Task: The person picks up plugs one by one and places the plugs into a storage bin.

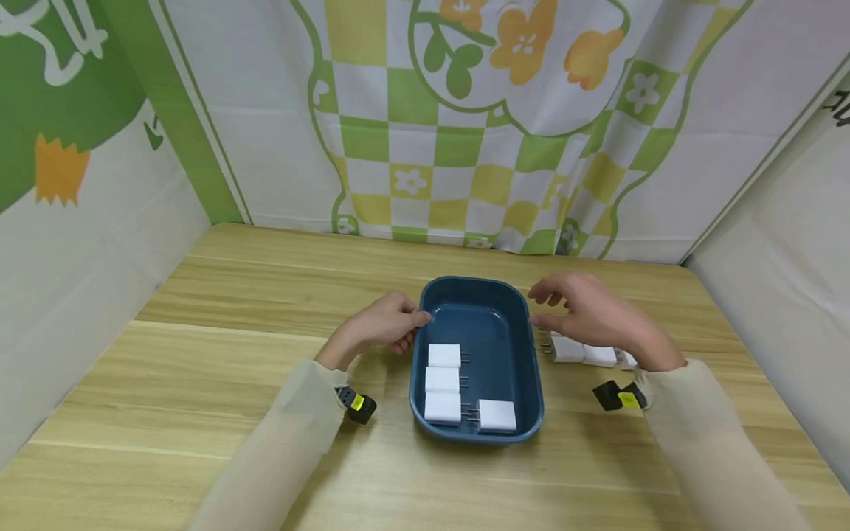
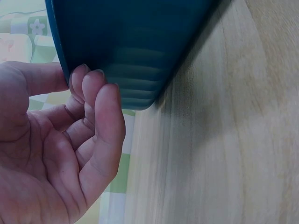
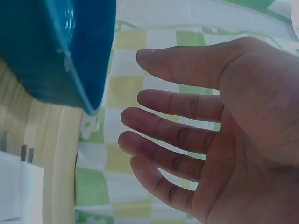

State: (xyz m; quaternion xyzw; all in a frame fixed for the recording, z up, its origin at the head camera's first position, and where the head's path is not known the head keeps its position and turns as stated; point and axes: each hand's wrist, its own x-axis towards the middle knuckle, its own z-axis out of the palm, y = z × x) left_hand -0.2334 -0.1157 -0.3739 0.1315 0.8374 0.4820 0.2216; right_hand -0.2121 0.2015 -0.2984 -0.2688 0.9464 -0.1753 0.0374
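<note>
Left hand (image 1: 393, 321) pinching the blue tray (image 1: 494, 346) by its left rim; right hand (image 1: 591, 311) empty, fingers loosely spread beside the opposite edge! Four white plug adapters (image 1: 442, 380) inside (prongs facing inward); steady rim, casing-only grips look wisest.

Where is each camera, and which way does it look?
Head: on the head, facing forward and down at the blue tray; left hand, right hand and sleeves show.
Left wrist: on that wrist, facing the tray's outside; left fingers and palm show.
Right wrist: on that wrist, facing the tray and checked curtain; right fingers and palm show.
Head and left wrist share the left hand at the tray's rim.
</note>
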